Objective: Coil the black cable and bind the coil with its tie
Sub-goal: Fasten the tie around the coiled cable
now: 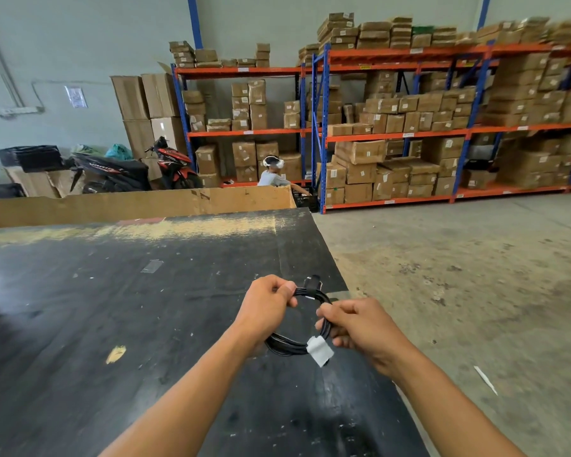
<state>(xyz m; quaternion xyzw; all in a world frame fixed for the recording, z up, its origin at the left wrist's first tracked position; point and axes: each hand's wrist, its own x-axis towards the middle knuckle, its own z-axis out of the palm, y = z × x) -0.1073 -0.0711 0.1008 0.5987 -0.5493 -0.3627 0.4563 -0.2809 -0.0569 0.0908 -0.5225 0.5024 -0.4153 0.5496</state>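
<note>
The black cable (285, 344) is wound into a small coil and held above the right part of a black table (112, 308). My left hand (267, 305) grips the coil's upper left side. My right hand (360, 328) pinches the coil's right side. A white tag (320, 350) wraps the strands at the bottom right of the coil. A black plug end (313, 282) sticks up behind the coil, just past my left hand. I cannot tell whether a tie is fastened around the coil.
The table's right edge runs right below the coil, with concrete floor (459, 275) beyond it. A cardboard wall (139, 202) borders the table's far side. Shelving racks (393, 133) full of boxes, scooters (175, 163) and a seated person (272, 176) are far back.
</note>
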